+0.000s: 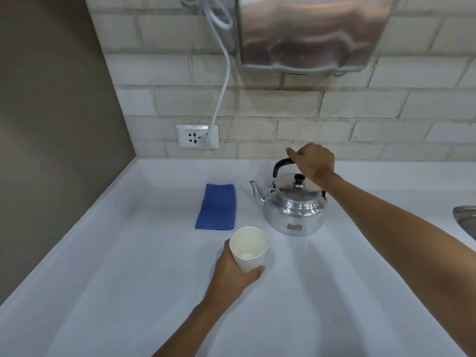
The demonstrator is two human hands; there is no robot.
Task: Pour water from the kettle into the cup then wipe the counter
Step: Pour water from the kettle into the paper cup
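Under both arms, the white counter (128, 253) spans the view, meeting a brick wall (334, 109) at the back. Steel dispenser (314, 32) mounted on the wall, above the right hand's grip; its grey cord (224, 81) drops to an outlet (197, 136).

Kettle (296, 204): steel, upright on the counter, lid on, spout pointing toward the cloth. Right hand (313, 159) closed around the black handle (282, 164) at its top; base appears to sit on the counter.

Cloth (217, 206): blue, folded, flat, just beyond the left grip and beside the kettle's spout side, not touching it.

Cup (249, 248): white, upright, mouth open, directly in front of the kettle. Left hand (231, 274) wrapped around its lower wall, thumb on the near side. Contents hard to tell.

Sink (466, 220) edge visible well to the right of the kettle grip.
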